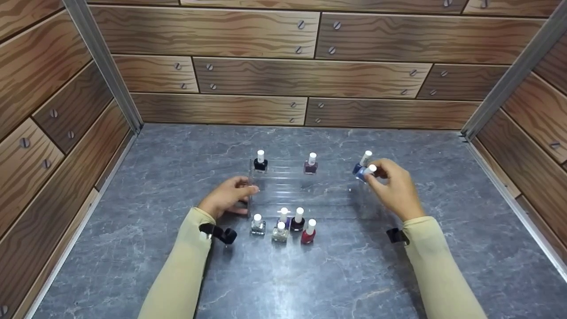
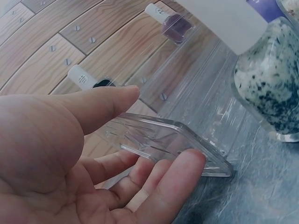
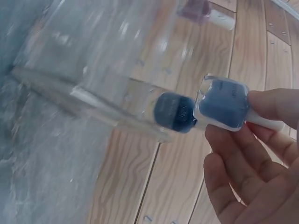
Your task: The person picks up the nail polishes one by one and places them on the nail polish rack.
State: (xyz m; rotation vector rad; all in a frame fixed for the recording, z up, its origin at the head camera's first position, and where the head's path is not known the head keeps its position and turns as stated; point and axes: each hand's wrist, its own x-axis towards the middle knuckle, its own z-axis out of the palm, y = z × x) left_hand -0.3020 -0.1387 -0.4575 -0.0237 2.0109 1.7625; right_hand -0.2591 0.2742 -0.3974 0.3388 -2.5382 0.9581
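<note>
A clear plastic stepped rack [image 1: 305, 199] stands mid-table. My left hand [image 1: 228, 195] holds its left side panel, thumb over the edge and fingers along the outer face. At the rack's right end my right hand [image 1: 396, 190] pinches a light blue nail polish bottle [image 3: 224, 103] by its white cap and shoulder, tilted. Close behind that bottle is a dark blue nail polish [image 3: 173, 112], on the rack's back tier. Also along that tier are a black nail polish [image 1: 261, 165] at left and a mauve nail polish [image 1: 311, 167] near the middle.
Several bottles stand before the rack: a speckled nail polish [image 1: 258, 227], a glitter nail polish [image 1: 280, 234], a purple nail polish [image 1: 286, 223], a dark nail polish [image 1: 297, 223] and a red nail polish [image 1: 308, 235]. Wood-patterned walls [image 1: 248, 77] enclose the grey marbled table [image 1: 336, 274].
</note>
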